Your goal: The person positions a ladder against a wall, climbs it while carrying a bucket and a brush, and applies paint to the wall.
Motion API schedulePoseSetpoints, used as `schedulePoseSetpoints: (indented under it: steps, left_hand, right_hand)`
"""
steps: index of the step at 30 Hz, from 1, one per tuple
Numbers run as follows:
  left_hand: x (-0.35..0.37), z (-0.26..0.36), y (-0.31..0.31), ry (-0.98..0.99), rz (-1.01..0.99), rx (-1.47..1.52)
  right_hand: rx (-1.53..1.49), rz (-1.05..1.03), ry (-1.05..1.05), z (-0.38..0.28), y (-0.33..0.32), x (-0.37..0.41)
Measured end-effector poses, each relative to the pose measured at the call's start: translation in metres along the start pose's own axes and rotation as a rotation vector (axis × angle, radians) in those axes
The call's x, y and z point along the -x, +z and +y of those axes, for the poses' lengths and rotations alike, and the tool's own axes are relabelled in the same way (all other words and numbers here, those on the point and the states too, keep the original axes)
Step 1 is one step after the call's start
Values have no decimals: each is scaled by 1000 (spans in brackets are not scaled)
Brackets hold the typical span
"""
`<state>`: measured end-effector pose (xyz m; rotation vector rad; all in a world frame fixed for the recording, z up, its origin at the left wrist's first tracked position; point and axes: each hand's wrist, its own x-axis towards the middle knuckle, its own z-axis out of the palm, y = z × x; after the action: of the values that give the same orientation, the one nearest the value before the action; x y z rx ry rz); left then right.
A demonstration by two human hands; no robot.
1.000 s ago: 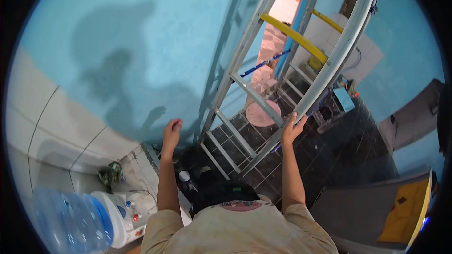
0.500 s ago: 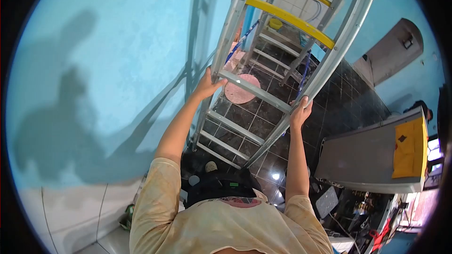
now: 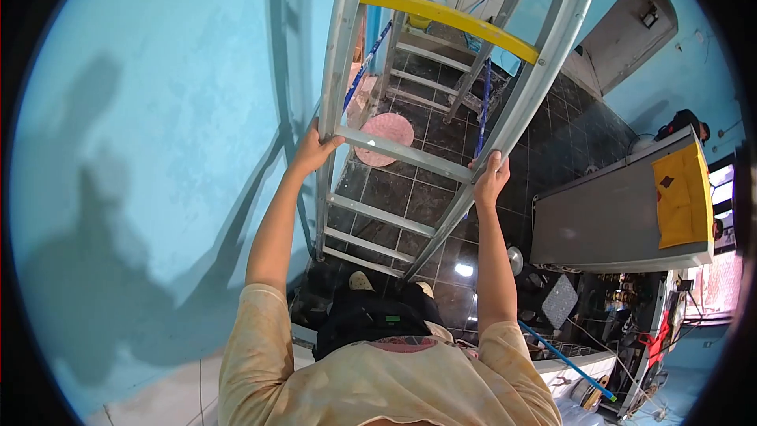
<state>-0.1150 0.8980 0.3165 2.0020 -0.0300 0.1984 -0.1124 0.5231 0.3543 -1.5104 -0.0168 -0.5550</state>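
While both hands are closed around the aluminium ladder (image 3: 410, 156), the left hand (image 3: 314, 150) on the rail nearest the blue wall (image 3: 158, 150) and the right hand (image 3: 490, 180) on the opposite rail, each just where a rung meets the rail, the main risk, as I judge it, lies in the footing. The ladder stands opened on a dark tiled floor (image 3: 418, 197) that shines as if smooth or damp, so its legs could slide if weight is thrown sideways. A pink round mat (image 3: 384, 138) lies on the tiles between the two halves of the ladder, and a leg set on its edge would rock. Only a blue cord (image 3: 482, 102) seems to tie the halves together below the yellow brace (image 3: 449, 24); if it slackens or snaps, the frame could splay. One light shoe (image 3: 359, 280) shows just beside the lowest rungs, and I cannot tell whether it rests on a rung or on the floor. Near on the right stands a grey desk (image 3: 599, 221), with clutter and a blue stick (image 3: 564, 359) below it, hard things to fall against should a hand slip off the bare metal.
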Motion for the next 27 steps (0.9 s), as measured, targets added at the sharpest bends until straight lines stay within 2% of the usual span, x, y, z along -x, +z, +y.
schedulePoseSetpoints:
  steps: [5,14,19,27]
  left_hand:
    - [5,3,4,5,22,139]
    - [8,1,6,-42,34,-5]
    - [2,-13,8,64,19,48]
    - [4,-6,10,6,0,124]
  right_hand:
    - [-12,-33,15,0,-4,-3]
    - [-22,-9,27,0,-5,-2]
    - [-54,6,24,11,-6,-2]
    - [-14,48,13,13,-5,0]
